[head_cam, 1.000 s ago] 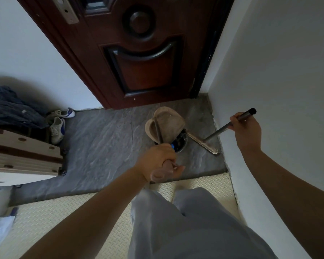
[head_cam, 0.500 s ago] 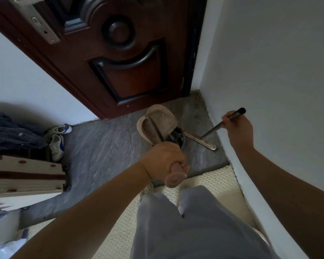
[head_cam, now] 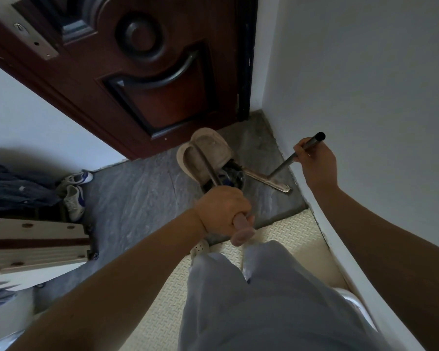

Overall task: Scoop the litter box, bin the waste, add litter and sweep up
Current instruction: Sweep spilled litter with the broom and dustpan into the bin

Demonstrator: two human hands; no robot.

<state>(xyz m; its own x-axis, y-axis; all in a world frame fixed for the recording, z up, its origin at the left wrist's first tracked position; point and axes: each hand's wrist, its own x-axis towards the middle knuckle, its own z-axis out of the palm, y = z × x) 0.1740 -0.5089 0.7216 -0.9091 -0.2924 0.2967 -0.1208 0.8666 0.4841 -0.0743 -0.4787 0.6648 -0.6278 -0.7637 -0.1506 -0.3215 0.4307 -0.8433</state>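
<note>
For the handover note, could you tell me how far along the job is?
Sweeping is in hand: the left hand grips the dustpan by its handle, the right hand the broom, its head on the grey floor beside the dustpan. Dark debris is already in the dustpan; emptying it remains. No litter box shows.

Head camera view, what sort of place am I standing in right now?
Most likely a home entryway: a dark wooden door in the corner, a pair of sneakers on the grey stone floor by the wall, and a pale textured mat underfoot.
</note>
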